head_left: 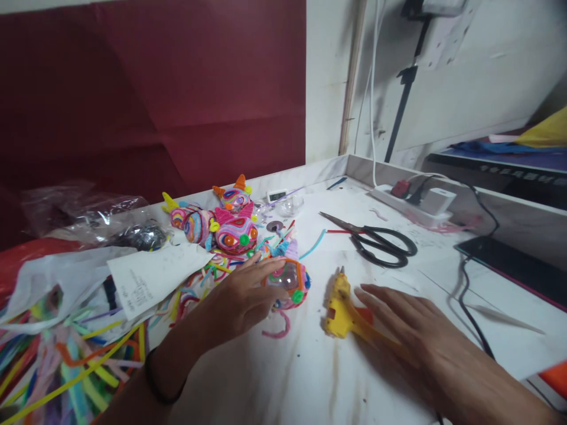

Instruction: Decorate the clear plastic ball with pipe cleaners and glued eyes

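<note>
My left hand curves around the left side of a clear plastic ball partly covered in coloured pipe cleaners, index finger on top and thumb in front. A green pompom or coil shows on the ball's lower right. On the tabletop to its right lies a yellow hot glue gun, nozzle pointing away from me. My right hand is stretched flat over the gun's handle, fingers extended; whether it touches the handle I cannot tell. A short pink pipe cleaner piece lies just in front of the ball.
Black-handled scissors lie beyond the glue gun. Several finished fish-like ornaments sit behind my left hand. Pipe cleaners fill the left front, beside a white paper packet. A power strip and phone are at right.
</note>
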Action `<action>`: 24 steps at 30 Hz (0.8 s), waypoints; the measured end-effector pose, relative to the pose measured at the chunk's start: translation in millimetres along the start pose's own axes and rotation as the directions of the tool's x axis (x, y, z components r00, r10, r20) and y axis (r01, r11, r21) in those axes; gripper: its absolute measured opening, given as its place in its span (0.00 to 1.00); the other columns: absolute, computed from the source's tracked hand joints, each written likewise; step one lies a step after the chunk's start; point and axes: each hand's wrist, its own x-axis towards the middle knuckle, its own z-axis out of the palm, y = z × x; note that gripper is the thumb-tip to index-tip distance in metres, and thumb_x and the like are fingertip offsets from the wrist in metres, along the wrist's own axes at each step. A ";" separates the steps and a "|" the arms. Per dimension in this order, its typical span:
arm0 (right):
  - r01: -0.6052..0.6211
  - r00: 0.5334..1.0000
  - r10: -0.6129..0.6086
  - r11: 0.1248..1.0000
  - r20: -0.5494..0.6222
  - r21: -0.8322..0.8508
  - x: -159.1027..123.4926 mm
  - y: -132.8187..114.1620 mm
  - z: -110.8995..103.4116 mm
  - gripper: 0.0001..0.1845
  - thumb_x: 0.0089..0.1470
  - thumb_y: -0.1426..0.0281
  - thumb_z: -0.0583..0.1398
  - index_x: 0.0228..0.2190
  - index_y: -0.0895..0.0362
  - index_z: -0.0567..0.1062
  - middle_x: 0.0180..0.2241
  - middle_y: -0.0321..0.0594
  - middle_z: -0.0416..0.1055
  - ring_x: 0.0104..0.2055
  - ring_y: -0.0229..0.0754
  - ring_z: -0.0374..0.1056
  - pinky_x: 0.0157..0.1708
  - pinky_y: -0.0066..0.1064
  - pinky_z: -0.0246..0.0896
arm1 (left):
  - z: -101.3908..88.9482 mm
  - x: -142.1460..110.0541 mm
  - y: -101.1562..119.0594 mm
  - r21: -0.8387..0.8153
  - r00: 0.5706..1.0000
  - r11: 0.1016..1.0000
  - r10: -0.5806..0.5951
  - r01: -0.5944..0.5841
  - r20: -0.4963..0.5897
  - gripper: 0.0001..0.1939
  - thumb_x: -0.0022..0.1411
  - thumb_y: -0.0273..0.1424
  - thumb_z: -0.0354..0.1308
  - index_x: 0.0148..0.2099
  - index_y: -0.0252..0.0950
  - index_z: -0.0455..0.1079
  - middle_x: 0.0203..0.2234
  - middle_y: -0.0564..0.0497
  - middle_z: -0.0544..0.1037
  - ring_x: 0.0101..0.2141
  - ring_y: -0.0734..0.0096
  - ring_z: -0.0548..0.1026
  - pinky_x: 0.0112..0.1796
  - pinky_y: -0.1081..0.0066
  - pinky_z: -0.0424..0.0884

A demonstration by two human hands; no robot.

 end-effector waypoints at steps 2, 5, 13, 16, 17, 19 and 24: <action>-0.022 1.000 0.022 1.000 0.020 0.018 -11.0 0.4 3.9 0.19 0.63 0.68 0.49 0.50 0.59 0.71 0.45 0.50 0.76 0.40 0.48 0.74 0.35 0.39 0.73 | 0.5 0.2 -0.3 0.009 1.000 1.000 0.010 -0.010 -0.002 0.15 0.63 0.22 0.51 0.49 0.39 0.70 0.60 0.40 0.66 0.62 0.60 0.61 0.60 0.52 0.57; -0.091 0.995 0.089 0.994 0.039 0.063 -19.6 -3.8 14.7 0.19 0.62 0.67 0.52 0.51 0.61 0.69 0.44 0.52 0.76 0.39 0.48 0.74 0.35 0.39 0.74 | 1.0 0.0 0.0 0.018 1.000 1.000 0.017 -0.016 -0.012 0.15 0.63 0.22 0.51 0.49 0.39 0.70 0.61 0.40 0.66 0.62 0.59 0.62 0.60 0.51 0.57; -0.148 0.988 0.143 0.986 0.063 0.082 -6.0 -15.0 30.5 0.19 0.60 0.74 0.50 0.52 0.64 0.66 0.36 0.50 0.75 0.33 0.49 0.72 0.29 0.42 0.73 | 2.2 -0.9 1.3 0.024 1.000 1.000 0.006 -0.006 -0.008 0.15 0.62 0.22 0.51 0.49 0.39 0.70 0.60 0.40 0.66 0.62 0.59 0.62 0.60 0.51 0.57; -0.153 0.988 0.151 0.979 0.026 0.138 -5.0 -15.7 27.5 0.18 0.61 0.71 0.50 0.51 0.63 0.66 0.36 0.50 0.74 0.35 0.48 0.72 0.30 0.40 0.73 | 2.3 -1.0 1.8 0.021 1.000 1.000 -0.013 0.013 0.005 0.14 0.63 0.22 0.51 0.49 0.40 0.70 0.61 0.41 0.65 0.62 0.61 0.61 0.61 0.52 0.56; -0.161 0.987 0.160 0.973 0.019 0.164 -6.2 -15.7 24.9 0.18 0.62 0.70 0.51 0.52 0.62 0.66 0.37 0.50 0.74 0.36 0.48 0.72 0.31 0.39 0.74 | 2.5 -1.0 1.7 0.020 1.000 1.000 -0.019 0.018 0.009 0.14 0.63 0.23 0.51 0.48 0.40 0.70 0.61 0.42 0.65 0.62 0.61 0.60 0.61 0.52 0.55; -0.180 0.983 0.181 0.956 0.020 0.232 -10.6 -15.8 17.8 0.19 0.62 0.68 0.52 0.54 0.60 0.64 0.40 0.49 0.73 0.38 0.46 0.73 0.33 0.35 0.74 | 3.3 -1.1 1.2 0.021 1.000 0.999 -0.027 0.026 0.011 0.14 0.63 0.24 0.51 0.49 0.40 0.70 0.61 0.42 0.65 0.62 0.61 0.61 0.61 0.53 0.55; -0.164 0.984 0.177 0.909 0.000 0.383 -27.0 -20.8 -0.4 0.21 0.63 0.63 0.51 0.56 0.56 0.63 0.41 0.46 0.75 0.37 0.43 0.75 0.31 0.26 0.74 | 6.0 -1.9 -0.8 0.021 0.999 0.999 -0.032 0.032 -0.001 0.14 0.63 0.24 0.52 0.49 0.41 0.70 0.61 0.42 0.65 0.61 0.61 0.62 0.60 0.54 0.58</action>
